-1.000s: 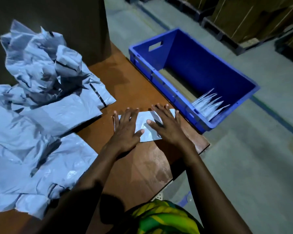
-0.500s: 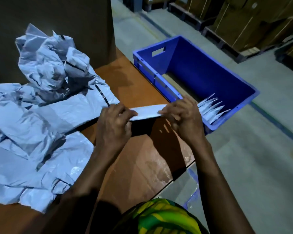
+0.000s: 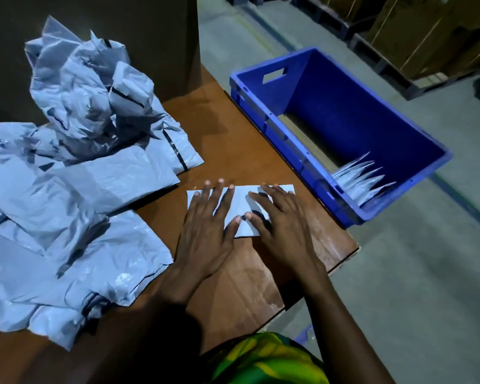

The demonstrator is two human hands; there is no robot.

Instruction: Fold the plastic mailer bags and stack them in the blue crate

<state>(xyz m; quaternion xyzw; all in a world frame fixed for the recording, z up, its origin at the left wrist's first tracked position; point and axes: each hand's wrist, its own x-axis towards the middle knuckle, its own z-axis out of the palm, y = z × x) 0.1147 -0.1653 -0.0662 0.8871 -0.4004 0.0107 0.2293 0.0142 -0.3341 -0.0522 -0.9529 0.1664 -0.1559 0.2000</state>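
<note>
A small folded bag (image 3: 241,202) lies flat on the brown desk (image 3: 247,151), just beside the near end of the blue crate (image 3: 385,128). The bag is pale grey-white and shaped like a neat rectangle with sharp edges. It looks smooth, with one fold line running across it.

Both hands are flat on top of it with the fingers straight and spread wide. The left hand (image 3: 205,228) covers the side of the bag away from the crate. The right hand (image 3: 284,225) covers the side closer to the crate. The two thumbs nearly meet in the middle of the bag.

The crate stands off the edge of the desk, lower down. At its near end, a few folded bags (image 3: 363,178) stand on edge in a row, and their pointed corners stick up. The rest of the crate bottom shows a brown ribbed sheet (image 3: 305,134).

Far from the crate, across the desk, is a big crumpled pile of grey bags (image 3: 75,173) that are not folded.

Half a second ago, the hands held the folded bag up in the air and pinched it at both ends. Now the bag is down on the desk and the hands press on it.
</note>
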